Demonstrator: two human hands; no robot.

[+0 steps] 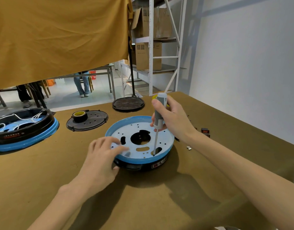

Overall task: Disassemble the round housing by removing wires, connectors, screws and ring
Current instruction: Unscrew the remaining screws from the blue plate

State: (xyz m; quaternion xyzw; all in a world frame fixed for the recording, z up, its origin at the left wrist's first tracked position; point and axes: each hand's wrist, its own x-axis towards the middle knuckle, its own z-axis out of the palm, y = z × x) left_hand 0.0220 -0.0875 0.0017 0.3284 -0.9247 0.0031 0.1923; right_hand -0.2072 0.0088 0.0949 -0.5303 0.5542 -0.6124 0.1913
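Matt blue painted plate (157, 130), glossy black plastic housing (139, 166), olive cloth table cover (76, 188)

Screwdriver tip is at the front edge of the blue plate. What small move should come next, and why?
Probably turn the screwdriver to loosen a screw there: the right hand grips it upright, tip at the round housing plate's near edge, while the left hand steadies the rim.

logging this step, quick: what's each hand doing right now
Left hand: open, fingers resting flat on the round housing rim.
Right hand: closed around the screwdriver handle, tip down at the housing plate.
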